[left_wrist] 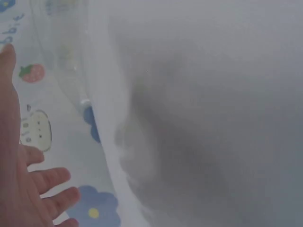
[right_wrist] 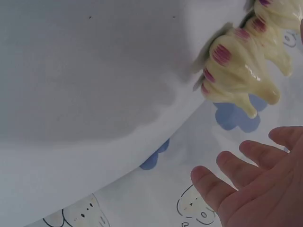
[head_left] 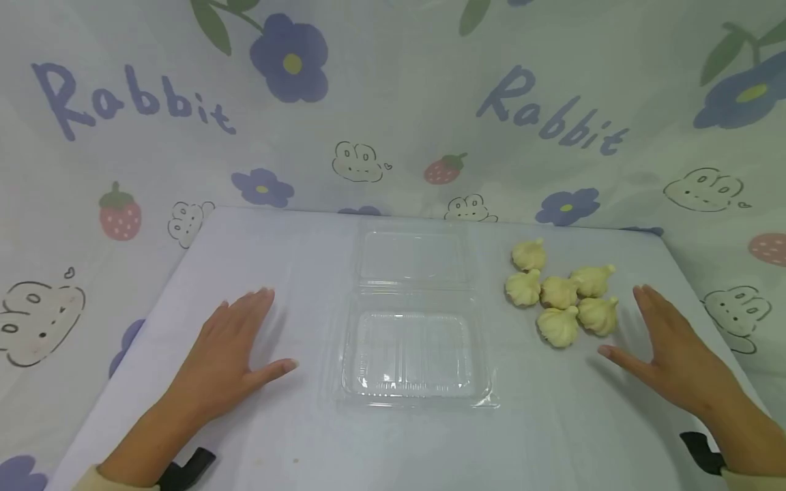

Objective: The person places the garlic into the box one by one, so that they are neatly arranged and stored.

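Garlic bulbs (head_left: 559, 293), six in a cluster, sit on the counter (head_left: 552, 423), right of a clear plastic clamshell box (head_left: 414, 354) with its lid laid back. Left hand (head_left: 227, 354) and right hand (head_left: 678, 361) are spread wide, holding nothing. Handling looks unstarted, all of it left: no bulb is gripped or boxed. Left wrist view catches only a blurred box edge; right wrist view crops the cluster

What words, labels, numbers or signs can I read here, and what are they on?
"Rabbit": on the left side of the patterned backdrop.
"Rabbit": printed again, on the backdrop's right side.
Left-wrist view: some lettering on the backdrop, cut off and too blurred to read.
No writing shows on the clear plastic container or garlic bulbs.
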Demonstrator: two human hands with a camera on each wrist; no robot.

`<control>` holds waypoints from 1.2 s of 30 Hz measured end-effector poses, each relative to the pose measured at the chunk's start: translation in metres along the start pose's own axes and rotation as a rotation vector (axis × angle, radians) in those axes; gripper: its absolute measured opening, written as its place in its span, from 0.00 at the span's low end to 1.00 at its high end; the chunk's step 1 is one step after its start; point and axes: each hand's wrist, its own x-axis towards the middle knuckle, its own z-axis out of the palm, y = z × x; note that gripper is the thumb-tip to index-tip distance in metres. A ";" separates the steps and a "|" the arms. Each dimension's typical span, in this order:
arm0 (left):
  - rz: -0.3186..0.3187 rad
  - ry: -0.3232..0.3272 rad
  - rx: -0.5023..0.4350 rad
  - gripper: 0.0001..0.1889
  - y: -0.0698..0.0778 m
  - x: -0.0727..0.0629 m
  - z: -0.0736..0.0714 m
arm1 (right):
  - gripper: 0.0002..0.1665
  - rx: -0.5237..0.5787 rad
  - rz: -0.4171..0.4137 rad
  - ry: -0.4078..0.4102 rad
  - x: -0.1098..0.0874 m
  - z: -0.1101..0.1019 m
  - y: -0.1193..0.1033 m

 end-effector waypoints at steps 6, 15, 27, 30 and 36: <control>0.015 0.005 0.009 0.59 0.010 0.010 0.004 | 0.67 0.063 0.023 -0.023 0.005 0.002 -0.002; -0.095 -0.023 -0.167 0.48 0.031 0.023 0.007 | 0.55 0.094 0.061 -0.009 0.014 0.007 -0.003; -0.223 -0.091 -0.439 0.36 0.059 0.032 0.010 | 0.45 0.097 0.094 0.026 0.026 0.009 -0.009; -0.238 -0.090 -0.483 0.32 0.063 0.035 0.012 | 0.44 0.117 0.097 0.024 0.029 0.009 -0.009; -0.283 -0.112 -0.566 0.27 0.070 0.038 0.016 | 0.43 0.154 0.119 0.008 0.032 0.008 -0.009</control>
